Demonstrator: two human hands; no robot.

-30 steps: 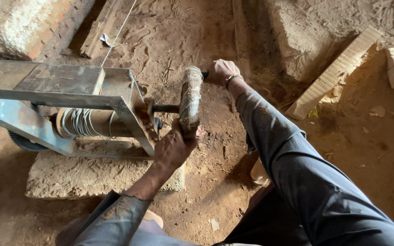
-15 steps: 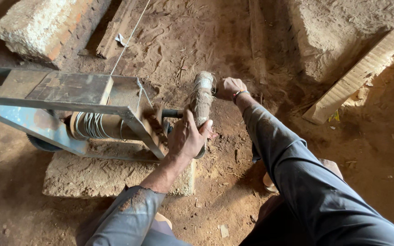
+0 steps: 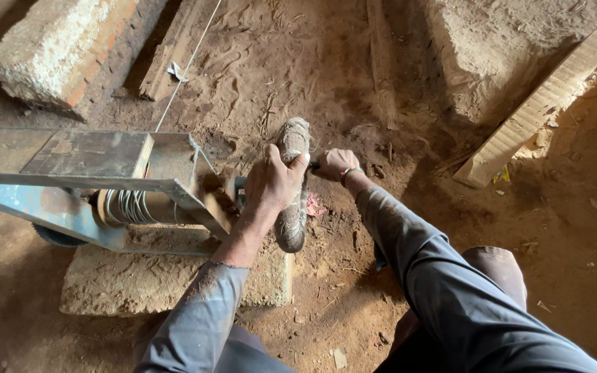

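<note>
My left hand (image 3: 273, 181) grips the top rim of the wheel (image 3: 291, 186), fingers curled over it. My right hand (image 3: 334, 164), at three o'clock, is closed on the crank handle. At nine o'clock, the wire drum (image 3: 133, 206) sits in its frame (image 3: 91, 162). I judge I'm mid-turn; next, another steady pull round.

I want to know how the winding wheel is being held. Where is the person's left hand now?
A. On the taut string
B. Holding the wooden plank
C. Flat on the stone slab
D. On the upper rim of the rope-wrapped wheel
D: the left hand grips the upper rim of the rope-wrapped wheel, beside the metal frame.
</note>
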